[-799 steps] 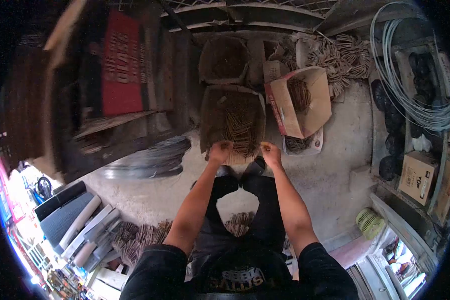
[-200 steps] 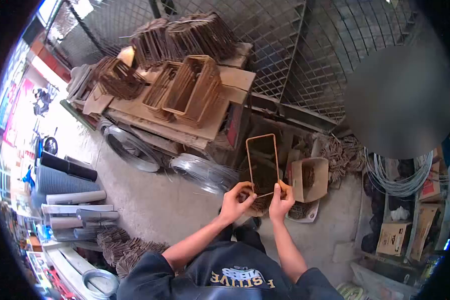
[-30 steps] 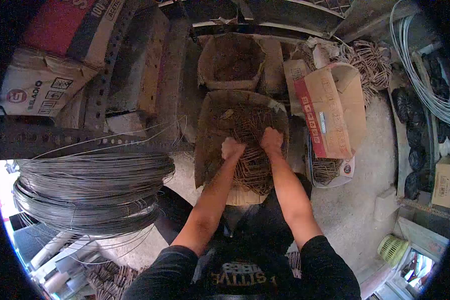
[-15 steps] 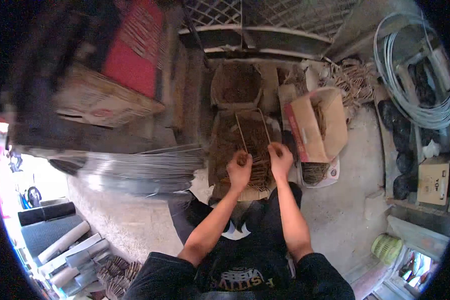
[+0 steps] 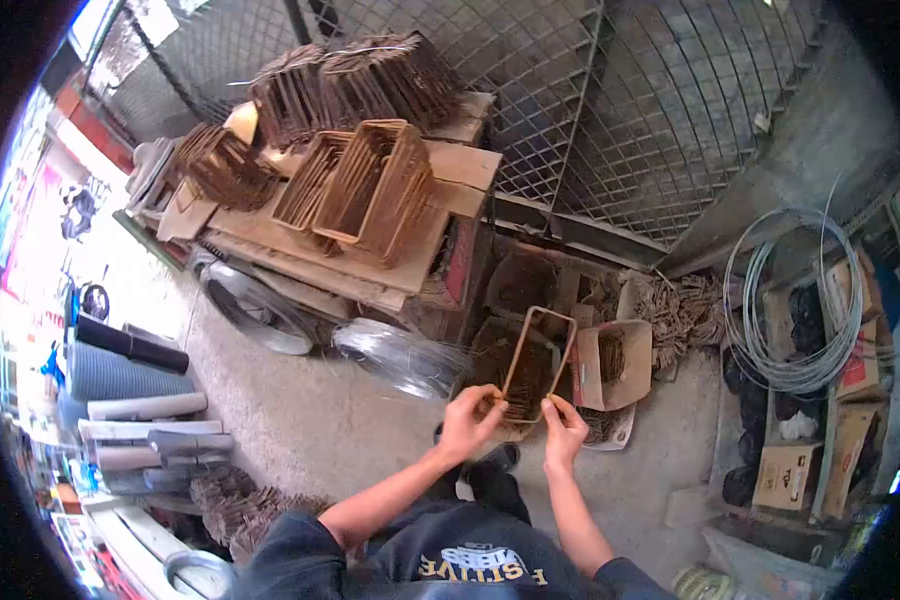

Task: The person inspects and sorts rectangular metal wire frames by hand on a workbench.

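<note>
Between my hands is a rectangular stirrup [image 5: 519, 351] of bent, rusty wire, tilted with its far end away from me. My left hand [image 5: 468, 424] pinches its near left side with thumb and fingers. On the near right corner, the fingertips of my right hand [image 5: 565, 430] are closed. Below and behind the stirrup stands a dark container [image 5: 482, 348] with more rusty wire pieces, partly hidden by the stirrup and my hands. A cardboard box [image 5: 634, 388] holding similar pieces sits just to the right.
Stacked rectangular stirrups [image 5: 395, 190] lie on a board-topped table [image 5: 360, 275] at upper left. Wire coils [image 5: 400, 355] rest on the floor beneath it. Rusty pieces [image 5: 685, 305] are heaped near the mesh fence [image 5: 660, 120]. A large wire coil [image 5: 800, 385] leans at right.
My view has swung up and left, bringing the stacks on the table into sight. I now stand rather than sit low, and the stirrup is lifted above the container, its near end now visible.
</note>
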Demonstrator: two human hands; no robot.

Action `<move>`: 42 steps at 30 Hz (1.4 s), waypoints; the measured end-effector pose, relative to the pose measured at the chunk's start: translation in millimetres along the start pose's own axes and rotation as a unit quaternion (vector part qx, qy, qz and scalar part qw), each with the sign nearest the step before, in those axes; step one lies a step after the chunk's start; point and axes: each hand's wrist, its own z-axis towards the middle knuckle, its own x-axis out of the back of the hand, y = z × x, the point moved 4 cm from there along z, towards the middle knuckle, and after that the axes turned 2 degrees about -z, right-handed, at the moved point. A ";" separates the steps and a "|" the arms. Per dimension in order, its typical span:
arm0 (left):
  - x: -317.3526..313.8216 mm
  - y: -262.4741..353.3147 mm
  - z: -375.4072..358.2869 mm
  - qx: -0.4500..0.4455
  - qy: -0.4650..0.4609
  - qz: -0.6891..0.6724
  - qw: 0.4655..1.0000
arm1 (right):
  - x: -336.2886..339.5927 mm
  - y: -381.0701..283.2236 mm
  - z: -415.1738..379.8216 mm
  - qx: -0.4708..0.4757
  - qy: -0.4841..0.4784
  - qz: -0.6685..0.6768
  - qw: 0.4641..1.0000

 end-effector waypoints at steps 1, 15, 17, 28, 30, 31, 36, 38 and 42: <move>12.1 9.4 -0.5 0.020 0.008 0.000 1.000 | -8.1 -14.7 -7.7 0.006 -0.027 0.022 0.999; 179.8 34.3 12.6 0.079 0.179 -0.221 0.955 | -158.9 -168.5 -106.4 0.336 -0.165 -0.207 0.904; 212.8 39.1 28.4 0.075 0.157 -0.277 0.945 | -188.9 -183.3 -126.7 0.434 -0.178 -0.216 0.856; 384.5 34.8 159.0 0.028 0.058 -0.217 0.974 | -364.2 -201.9 -157.3 0.561 -0.115 -0.262 0.777; 402.0 31.2 189.2 0.037 0.030 -0.189 0.981 | -387.4 -212.1 -151.1 0.584 -0.110 -0.285 0.753; 408.8 31.8 205.6 0.041 0.017 -0.177 0.983 | -399.0 -217.7 -147.3 0.608 -0.106 -0.303 0.726; 417.2 12.9 277.0 0.029 -0.045 -0.167 0.984 | -438.8 -221.0 -123.6 0.610 -0.069 -0.362 0.702; 413.9 -5.5 297.8 0.021 -0.062 -0.149 0.987 | -448.1 -220.9 -115.8 0.610 -0.065 -0.372 0.697; 409.1 -22.7 317.7 0.011 -0.080 -0.146 0.986 | -462.0 -216.7 -105.3 0.600 -0.056 -0.396 0.693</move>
